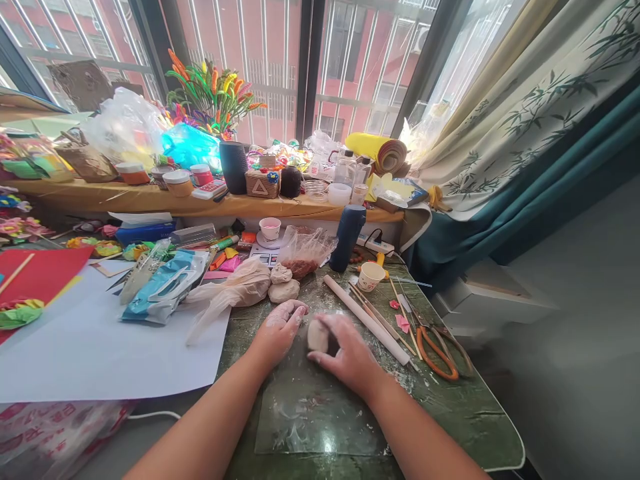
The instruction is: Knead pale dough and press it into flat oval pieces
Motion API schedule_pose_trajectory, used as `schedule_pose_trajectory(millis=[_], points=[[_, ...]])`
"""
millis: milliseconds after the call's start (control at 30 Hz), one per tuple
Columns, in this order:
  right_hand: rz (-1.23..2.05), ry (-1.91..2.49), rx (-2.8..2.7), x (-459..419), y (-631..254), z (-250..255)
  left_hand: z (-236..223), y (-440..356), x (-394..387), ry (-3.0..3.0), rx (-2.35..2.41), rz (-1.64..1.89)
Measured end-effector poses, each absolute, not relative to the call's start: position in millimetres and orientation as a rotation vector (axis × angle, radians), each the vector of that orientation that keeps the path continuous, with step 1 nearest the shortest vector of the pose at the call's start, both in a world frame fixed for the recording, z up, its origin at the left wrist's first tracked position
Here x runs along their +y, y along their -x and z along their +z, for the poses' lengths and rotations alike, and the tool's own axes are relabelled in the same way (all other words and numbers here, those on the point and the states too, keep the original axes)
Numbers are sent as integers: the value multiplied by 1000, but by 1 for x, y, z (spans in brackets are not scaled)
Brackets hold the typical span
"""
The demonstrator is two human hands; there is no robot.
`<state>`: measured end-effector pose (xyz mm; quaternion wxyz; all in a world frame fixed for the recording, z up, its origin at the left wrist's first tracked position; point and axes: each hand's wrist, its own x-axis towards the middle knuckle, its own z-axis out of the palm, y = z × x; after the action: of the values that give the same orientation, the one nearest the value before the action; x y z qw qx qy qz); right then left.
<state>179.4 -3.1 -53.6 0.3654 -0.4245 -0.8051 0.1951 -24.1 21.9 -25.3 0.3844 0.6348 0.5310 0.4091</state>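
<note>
A pale lump of clay stands on a clear sheet on the dark green table. My right hand curves around it, with the fingers at its far side and the thumb at its near side. My left hand hovers to the left of the lump, apart from it. Its fingers are loosely bent, dusted with white, and nothing shows in them. Beyond this hand, more clay sits in stacked lumps against a crumpled plastic bag.
To the right lie a white rolling rod, thin sticks and orange-handled scissors. A paper cup and a dark blue bottle stand farther back. White paper with a blue packet covers the left side.
</note>
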Motion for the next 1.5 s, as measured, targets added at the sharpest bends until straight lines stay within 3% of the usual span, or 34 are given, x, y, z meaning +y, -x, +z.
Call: schedule_pose_trajectory(millis=[400, 667, 900, 1000, 1200, 1500], points=[[438, 1257, -2181, -5, -179, -55, -26, 28, 8, -1985, 1238, 857], [398, 1016, -2071, -9, -178, -54, -23, 19, 10, -1401, 978, 864], [519, 1025, -2056, -8, -177, -57, -27, 18, 10, -1325, 991, 901], [619, 1051, -1989, -10, -177, -60, -25, 15, 10, -1234, 968, 937], [1192, 969, -1657, -2, -179, -54, -22, 11, 8, -1151, 1027, 1067], [1490, 818, -1356, 3, -182, -45, -24, 15, 9, -1272, 1032, 1086]])
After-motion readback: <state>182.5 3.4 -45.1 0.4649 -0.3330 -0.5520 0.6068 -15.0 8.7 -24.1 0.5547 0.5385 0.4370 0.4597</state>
